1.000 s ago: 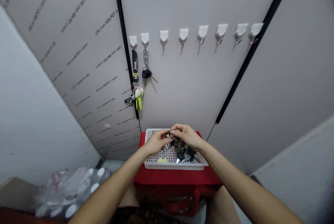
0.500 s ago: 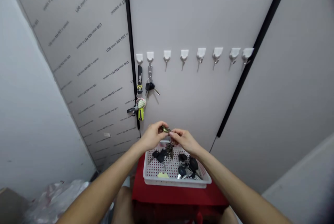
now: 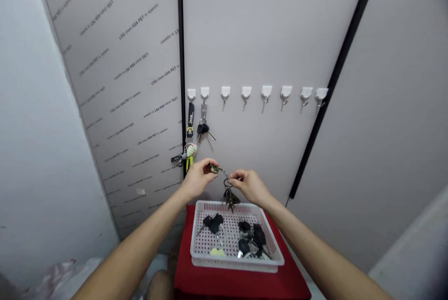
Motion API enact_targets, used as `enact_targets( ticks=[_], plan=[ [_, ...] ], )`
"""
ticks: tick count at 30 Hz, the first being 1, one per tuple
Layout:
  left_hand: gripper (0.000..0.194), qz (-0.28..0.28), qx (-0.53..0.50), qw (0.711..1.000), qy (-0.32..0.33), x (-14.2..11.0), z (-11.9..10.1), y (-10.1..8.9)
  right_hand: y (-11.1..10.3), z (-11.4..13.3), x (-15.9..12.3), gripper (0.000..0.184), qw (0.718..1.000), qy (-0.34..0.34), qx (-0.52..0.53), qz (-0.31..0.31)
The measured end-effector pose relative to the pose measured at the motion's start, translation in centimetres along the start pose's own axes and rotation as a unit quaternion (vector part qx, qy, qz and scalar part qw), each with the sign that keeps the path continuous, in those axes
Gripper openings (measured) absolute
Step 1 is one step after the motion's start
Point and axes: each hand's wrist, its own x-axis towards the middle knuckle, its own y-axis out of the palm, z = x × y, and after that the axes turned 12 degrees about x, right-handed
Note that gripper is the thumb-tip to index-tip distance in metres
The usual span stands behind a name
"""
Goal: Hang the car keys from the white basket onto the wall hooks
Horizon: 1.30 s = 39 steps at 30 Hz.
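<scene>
Between my two hands stretches a keychain with a short chain and a metal ring. My left hand (image 3: 199,177) pinches its brass-coloured fob (image 3: 213,169). With thumb and fingers my right hand (image 3: 249,185) grips the key ring (image 3: 227,182), and a bunch of keys (image 3: 230,198) dangles below it, over the back rim of a white plastic basket (image 3: 238,263). Inside the basket lie black-headed keys (image 3: 214,223) at the left and a cluster of dark keys and fobs (image 3: 254,239) at the right, plus a pale yellow piece (image 3: 217,252).
A row of white adhesive hooks (image 3: 246,92) runs along the grey panel. From the two leftmost hang a black-and-yellow strap keychain (image 3: 190,120) and a set of keys (image 3: 203,128). The basket rests on a red surface (image 3: 210,283). Plastic bags (image 3: 59,281) lie at lower left.
My hands have moved apart, drawing the chain out straight. The bunch of keys has come up out of the basket and hangs free. The camera view has tilted upward.
</scene>
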Motion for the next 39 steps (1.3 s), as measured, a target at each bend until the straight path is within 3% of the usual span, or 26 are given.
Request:
enact_targets(
  ticks=[3, 6, 9, 13, 17, 21, 25, 29, 31, 34, 36, 39],
  plan=[
    [0.018, -0.029, -0.004, 1.000, 0.005, 0.6, 0.0, -0.7, -0.8, 1.4, 0.9, 0.013, 1.000, 0.011, 0.000, -0.011],
    [0.017, -0.074, 0.047, 0.996, 0.015, 1.8, -0.3, -1.6, -1.6, 3.8, 2.9, 0.009, 0.992, 0.021, 0.116, -0.047],
    [0.023, -0.125, 0.133, 0.982, 0.051, 3.5, -1.7, -2.3, -2.1, 6.8, 5.7, 0.005, 0.975, -0.020, 0.203, -0.086],
    [0.039, -0.151, 0.218, 0.955, 0.132, 5.8, -4.5, -2.7, -2.3, 10.2, 9.5, 0.005, 0.960, -0.083, 0.235, -0.127],
    [0.044, -0.148, 0.242, 0.945, 0.162, 7.9, -6.1, -2.8, -2.4, 11.4, 12.2, 0.008, 0.948, -0.113, 0.239, -0.178],
    [0.043, -0.149, 0.255, 0.943, 0.154, 8.8, -5.9, -2.6, -2.2, 10.9, 13.9, 0.008, 0.951, -0.085, 0.213, -0.208],
    [0.040, -0.138, 0.257, 0.946, 0.138, 7.4, -4.6, -1.5, -2.3, 9.2, 13.8, 0.011, 0.958, -0.098, 0.148, -0.226],
    [0.038, -0.089, 0.245, 0.959, 0.110, 3.9, -1.8, 1.3, -2.7, 5.1, 10.3, 0.025, 0.956, -0.160, 0.044, -0.241],
    [0.035, -0.029, 0.247, 0.964, 0.092, 1.5, 0.2, 3.3, -2.5, 2.0, 6.8, 0.026, 0.975, -0.131, -0.008, -0.177],
    [0.031, 0.095, 0.263, 0.957, 0.074, -2.1, 3.2, 6.4, -1.9, -3.0, 0.8, 0.021, 0.994, -0.023, -0.108, 0.015],
    [0.030, 0.163, 0.273, 0.946, 0.066, -4.1, 4.8, 8.3, -1.5, -6.1, -2.4, 0.020, 0.975, 0.029, -0.181, 0.127],
    [0.030, 0.242, 0.294, 0.924, 0.029, -5.9, 6.0, 10.4, -1.2, -9.4, -5.0, 0.025, 0.942, 0.047, -0.284, 0.171]
  ],
)
